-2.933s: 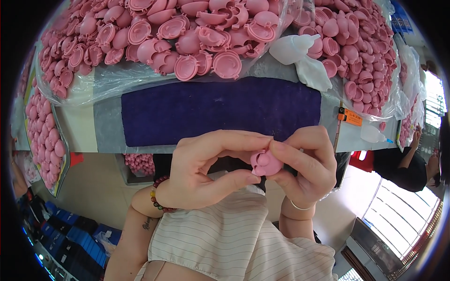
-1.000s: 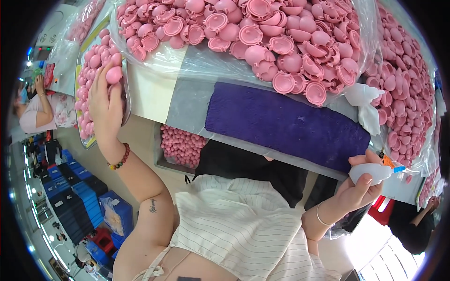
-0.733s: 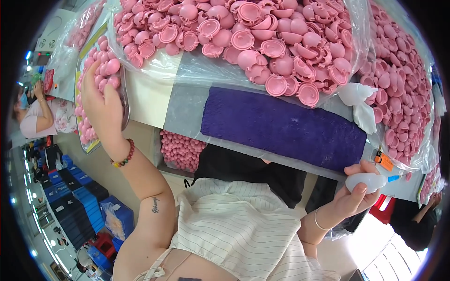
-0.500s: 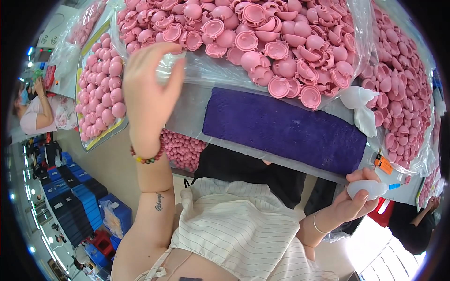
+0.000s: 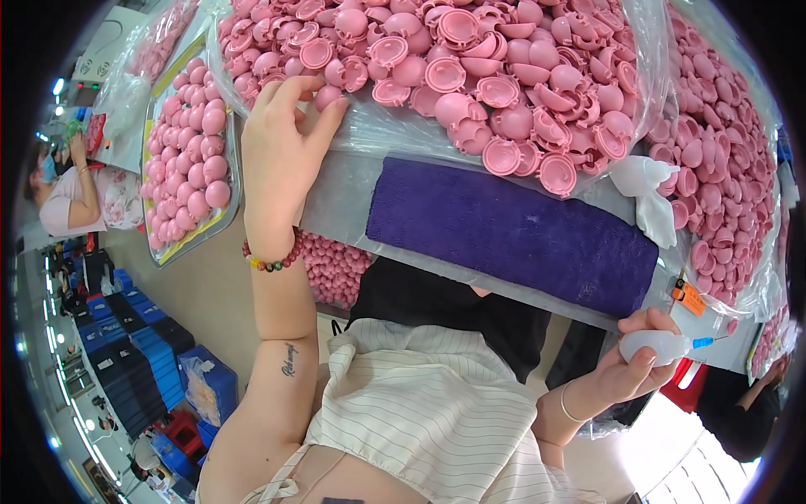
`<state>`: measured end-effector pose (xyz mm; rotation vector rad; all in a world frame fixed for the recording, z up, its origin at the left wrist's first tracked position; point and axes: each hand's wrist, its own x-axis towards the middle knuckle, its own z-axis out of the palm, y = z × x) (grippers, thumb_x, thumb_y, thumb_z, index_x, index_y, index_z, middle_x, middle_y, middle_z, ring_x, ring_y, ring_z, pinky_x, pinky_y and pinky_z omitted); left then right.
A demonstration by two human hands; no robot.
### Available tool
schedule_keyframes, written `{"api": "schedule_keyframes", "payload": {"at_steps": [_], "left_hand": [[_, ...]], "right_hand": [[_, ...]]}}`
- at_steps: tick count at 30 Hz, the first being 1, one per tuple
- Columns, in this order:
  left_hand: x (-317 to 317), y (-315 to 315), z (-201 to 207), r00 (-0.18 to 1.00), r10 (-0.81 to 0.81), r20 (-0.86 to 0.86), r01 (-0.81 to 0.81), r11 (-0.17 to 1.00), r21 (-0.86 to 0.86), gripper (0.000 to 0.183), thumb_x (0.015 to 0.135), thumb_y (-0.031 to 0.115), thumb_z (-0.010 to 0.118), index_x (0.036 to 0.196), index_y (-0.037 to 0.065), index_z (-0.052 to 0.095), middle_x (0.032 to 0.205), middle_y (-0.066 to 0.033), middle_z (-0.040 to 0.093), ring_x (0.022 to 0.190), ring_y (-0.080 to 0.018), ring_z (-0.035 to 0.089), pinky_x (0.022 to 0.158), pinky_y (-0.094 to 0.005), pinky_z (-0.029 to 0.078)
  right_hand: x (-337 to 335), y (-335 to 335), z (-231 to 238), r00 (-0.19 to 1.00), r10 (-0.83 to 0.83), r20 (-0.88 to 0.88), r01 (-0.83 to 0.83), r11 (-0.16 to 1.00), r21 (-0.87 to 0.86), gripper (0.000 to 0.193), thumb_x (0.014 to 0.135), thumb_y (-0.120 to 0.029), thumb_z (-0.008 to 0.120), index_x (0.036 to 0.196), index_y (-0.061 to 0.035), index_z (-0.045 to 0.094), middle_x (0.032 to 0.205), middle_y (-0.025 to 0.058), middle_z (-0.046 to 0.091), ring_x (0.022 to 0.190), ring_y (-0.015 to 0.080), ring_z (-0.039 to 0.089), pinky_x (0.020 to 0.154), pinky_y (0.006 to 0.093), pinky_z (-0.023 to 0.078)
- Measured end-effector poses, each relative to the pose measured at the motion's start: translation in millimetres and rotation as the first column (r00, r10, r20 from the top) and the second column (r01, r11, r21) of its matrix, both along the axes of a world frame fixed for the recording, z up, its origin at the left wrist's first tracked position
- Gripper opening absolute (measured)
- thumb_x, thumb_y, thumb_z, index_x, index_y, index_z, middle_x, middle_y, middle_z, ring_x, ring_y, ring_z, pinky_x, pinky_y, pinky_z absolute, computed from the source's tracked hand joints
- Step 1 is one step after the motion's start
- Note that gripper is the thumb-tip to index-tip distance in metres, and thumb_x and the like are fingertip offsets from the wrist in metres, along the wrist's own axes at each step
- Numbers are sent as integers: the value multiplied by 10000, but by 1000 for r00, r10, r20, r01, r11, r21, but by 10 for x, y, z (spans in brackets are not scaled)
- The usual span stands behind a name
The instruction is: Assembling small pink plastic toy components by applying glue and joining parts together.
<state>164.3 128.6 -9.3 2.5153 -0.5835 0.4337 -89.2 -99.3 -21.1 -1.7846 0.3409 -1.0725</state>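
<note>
Head view, and I see the person at the bench (image 5: 336, 181) with both arms spread; the left hand (image 5: 281, 155) is at the near edge of a heap of pink shells (image 5: 512, 76), its thumb and fingers curved around one pink piece (image 5: 328, 97); whether they have closed on it, I cannot tell from where I stand; clear plastic sheeting (image 5: 395, 130) runs under the heap, just to the right of that hand.

To the left of the same hand sits a tray (image 5: 225, 220) loaded with round pink balls (image 5: 185, 160); below its wrist, a box of smaller pink pieces (image 5: 336, 273) shows lower than the bench edge; a beaded bracelet (image 5: 273, 259) circles that wrist.

The right hand (image 5: 634, 370), well apart from the left, grips a small translucent bottle (image 5: 656, 346) lying sideways, its blue tip (image 5: 703, 342) pointing away to the right; a purple cloth (image 5: 512, 231) stretches flat between the two hands; beyond the right hand lie an orange tag-like piece (image 5: 688, 296), then a white bottle (image 5: 635, 175) with a crumpled white cloth (image 5: 655, 217) against it, and a second pink heap (image 5: 714, 160) farther up and to the right.
</note>
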Motion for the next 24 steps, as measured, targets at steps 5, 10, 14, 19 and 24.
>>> {"api": "schedule_keyframes", "payload": {"at_steps": [5,10,14,19,24], "left_hand": [[-32,-8,43,993,-25,-119,20,999,-50,205,724,158,571,889,37,553,801,-88,566,613,-192,516,565,-285,417],[-89,38,61,992,-115,-43,92,927,-363,222,781,115,497,974,13,533,891,-77,563,647,-155,529,580,-272,429],[-489,-160,135,888,-443,-127,136,516,-846,256,793,70,436,1003,-64,497,995,-146,494,730,-171,526,617,-258,431],[-1048,-607,-73,270,-956,-112,25,124,-992,274,788,117,492,1008,-46,478,1097,-248,423,731,-196,526,671,-288,442],[-1236,-660,-98,51,-991,-122,-109,116,-987,291,795,-15,387,1075,-64,446,1178,-194,395,1031,-192,435,888,-313,335]], "right_hand": [[-30,27,28,999,23,23,-23,1000,-8,442,781,-334,520,932,81,510,624,117,525,562,145,487,519,210,358],[-22,14,15,996,-76,49,77,997,-18,508,820,-397,452,1013,72,455,535,64,442,499,115,393,452,204,283],[109,176,116,994,-15,111,-17,961,276,527,827,-383,434,1108,51,331,472,45,382,439,93,304,406,212,224],[221,306,160,868,258,424,-446,779,441,433,727,-281,588,1021,-20,407,694,26,434,602,123,299,494,237,232],[318,310,207,861,178,477,-355,882,312,400,731,-335,581,938,-6,491,663,3,335,624,124,270,505,237,212]]}}
